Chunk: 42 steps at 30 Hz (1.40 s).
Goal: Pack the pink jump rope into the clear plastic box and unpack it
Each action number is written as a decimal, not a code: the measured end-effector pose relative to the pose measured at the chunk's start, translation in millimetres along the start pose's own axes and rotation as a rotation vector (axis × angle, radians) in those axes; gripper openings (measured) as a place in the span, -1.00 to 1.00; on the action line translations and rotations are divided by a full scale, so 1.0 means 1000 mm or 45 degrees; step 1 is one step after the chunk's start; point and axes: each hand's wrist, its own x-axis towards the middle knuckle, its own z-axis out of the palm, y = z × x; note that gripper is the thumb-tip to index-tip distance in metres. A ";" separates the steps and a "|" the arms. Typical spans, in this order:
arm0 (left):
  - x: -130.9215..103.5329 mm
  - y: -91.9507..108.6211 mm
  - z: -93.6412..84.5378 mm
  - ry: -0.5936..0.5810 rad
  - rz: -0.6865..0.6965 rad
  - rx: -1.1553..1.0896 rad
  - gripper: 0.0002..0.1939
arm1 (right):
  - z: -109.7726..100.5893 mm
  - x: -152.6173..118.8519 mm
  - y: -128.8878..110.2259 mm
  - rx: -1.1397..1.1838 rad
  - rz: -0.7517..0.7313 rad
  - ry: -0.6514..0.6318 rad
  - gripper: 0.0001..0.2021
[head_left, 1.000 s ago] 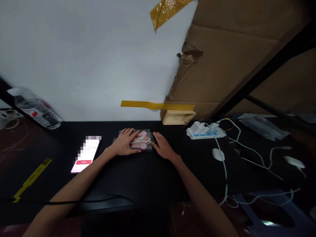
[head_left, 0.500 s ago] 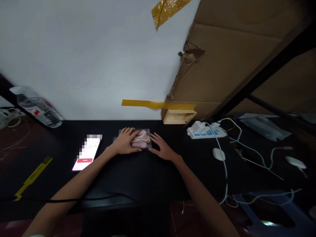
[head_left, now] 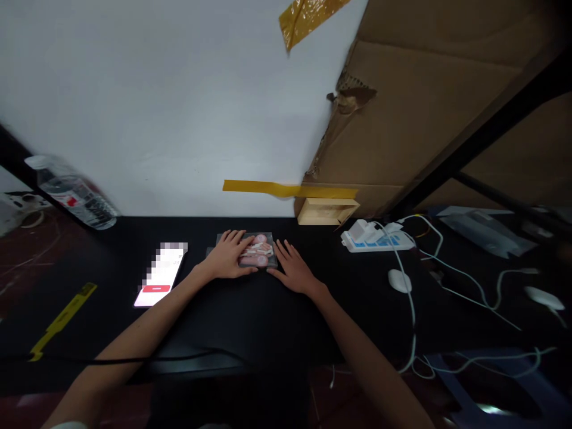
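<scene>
A flat clear package [head_left: 271,237] with pink and white items [head_left: 257,250] inside lies on the black table. What the items are is too small to tell. My left hand [head_left: 229,256] rests over the package's left part, fingers stretched out and hiding that side. Along the right edge lies my right hand [head_left: 292,265], flat with its fingers apart, the thumb near the front corner. Neither hand is wrapped around anything.
To the left lie a lit phone [head_left: 161,277] and a yellow strip [head_left: 65,319]; a plastic bottle [head_left: 74,193] leans behind. Right of my hands are a small wooden box [head_left: 328,211], a white power strip [head_left: 375,239], a white mouse [head_left: 399,280] and loose cables. A black cable [head_left: 179,359] crosses the front.
The whole view has shifted slightly. My right hand's fingers sit a touch differently at the package's right edge; the left hand stays on the package.
</scene>
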 end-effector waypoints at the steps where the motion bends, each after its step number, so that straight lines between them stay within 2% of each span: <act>1: 0.000 0.000 0.000 0.007 0.002 -0.003 -0.13 | 0.000 0.000 0.000 0.000 0.000 0.008 -0.17; 4: 0.000 0.000 0.000 0.022 -0.037 0.053 -0.19 | 0.001 0.002 0.002 0.005 0.011 0.055 -0.25; 7: -0.001 0.002 -0.005 -0.018 -0.241 0.117 -0.33 | 0.002 0.006 0.005 0.008 0.111 0.149 -0.41; 10: -0.001 0.007 -0.010 -0.066 -0.433 0.015 -0.45 | 0.001 0.009 0.010 0.038 0.245 0.242 -0.48; 13: -0.004 0.009 -0.012 -0.009 -0.482 -0.107 -0.53 | 0.001 0.007 0.015 0.064 0.214 0.237 -0.48; 18: -0.016 0.001 -0.002 0.060 -0.414 -0.426 -0.56 | -0.004 0.000 0.017 0.081 0.088 0.100 -0.42; 23: -0.029 -0.014 0.023 0.237 -0.250 -0.347 -0.49 | -0.014 -0.001 0.013 0.111 -0.002 -0.004 -0.36; 27: -0.033 -0.021 0.035 0.121 -0.198 -0.282 -0.40 | -0.018 -0.003 0.012 0.032 0.032 -0.044 -0.36; 33: -0.034 -0.023 0.033 -0.069 -0.119 -0.218 -0.35 | -0.020 -0.005 0.020 -0.038 0.046 -0.127 -0.34; 37: -0.036 -0.024 0.031 -0.092 -0.052 -0.165 -0.30 | -0.023 -0.007 0.026 -0.014 0.011 -0.160 -0.31; 42: -0.037 -0.026 0.032 -0.073 -0.014 -0.144 -0.27 | -0.020 -0.007 0.027 -0.035 -0.009 -0.120 -0.31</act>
